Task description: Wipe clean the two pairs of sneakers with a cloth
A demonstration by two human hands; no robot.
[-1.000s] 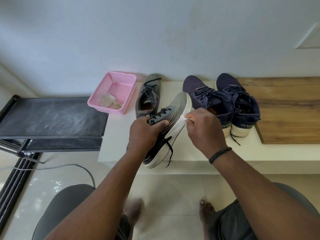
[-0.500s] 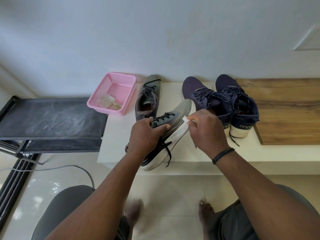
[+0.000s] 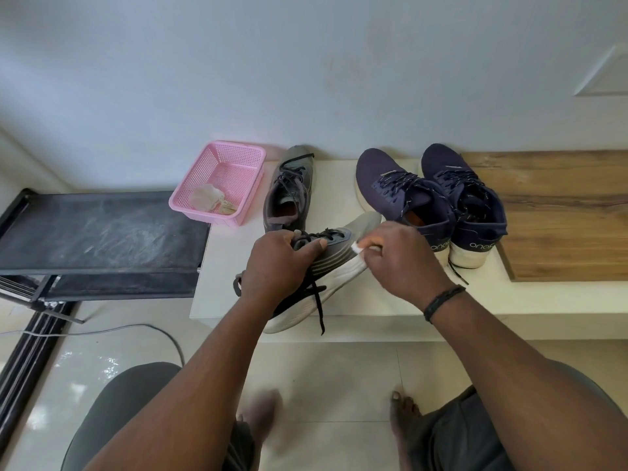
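Your left hand (image 3: 275, 266) grips a grey sneaker (image 3: 326, 266) at its collar and tongue, fingers curled over the top and thumb on the laced side, holding it tilted with its toe pointing up and to the right and its heel hanging past the front edge of the tabletop (image 3: 231, 266). Your right hand (image 3: 401, 260) is at the sneaker's right side, near the forefoot, its fingers curled and pinching a small white cloth (image 3: 360, 248) against the white sole; only a bit of the cloth shows past your fingers. A dark lace (image 3: 319, 307) dangles from the sneaker below your left hand. The other grey sneaker (image 3: 289, 188) stands on the tabletop just behind your left hand, toe toward the wall. The 2 navy sneakers (image 3: 435, 198) stand side by side to the right, heels toward you, the nearer one just behind your right hand. A pink basket (image 3: 221, 181) with a crumpled rag (image 3: 207, 198) in it sits at the tabletop's left rear corner, beside the standing grey sneaker. A black rack (image 3: 102, 229) is to the left, and a wooden board (image 3: 560, 215) lies on the right of the tabletop.
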